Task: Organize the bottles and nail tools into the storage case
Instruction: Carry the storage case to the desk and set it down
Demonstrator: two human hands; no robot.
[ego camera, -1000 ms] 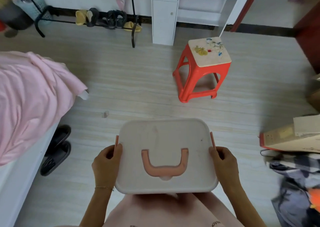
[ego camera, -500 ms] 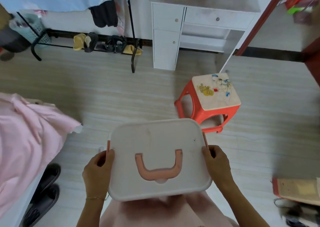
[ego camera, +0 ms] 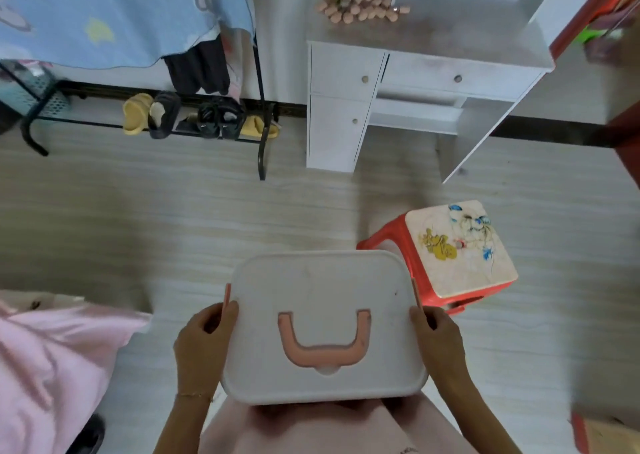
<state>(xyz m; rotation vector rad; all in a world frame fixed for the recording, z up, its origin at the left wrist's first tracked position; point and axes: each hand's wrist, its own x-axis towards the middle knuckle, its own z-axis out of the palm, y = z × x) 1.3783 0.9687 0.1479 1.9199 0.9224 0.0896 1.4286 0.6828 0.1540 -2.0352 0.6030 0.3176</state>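
The storage case [ego camera: 323,325], white with a pink handle [ego camera: 323,344] lying flat on its closed lid, is held above the person's lap. The left hand [ego camera: 202,346] grips its left edge, and the right hand [ego camera: 440,344] grips its right edge. A red stool [ego camera: 453,256] stands just beyond the case's far right corner.
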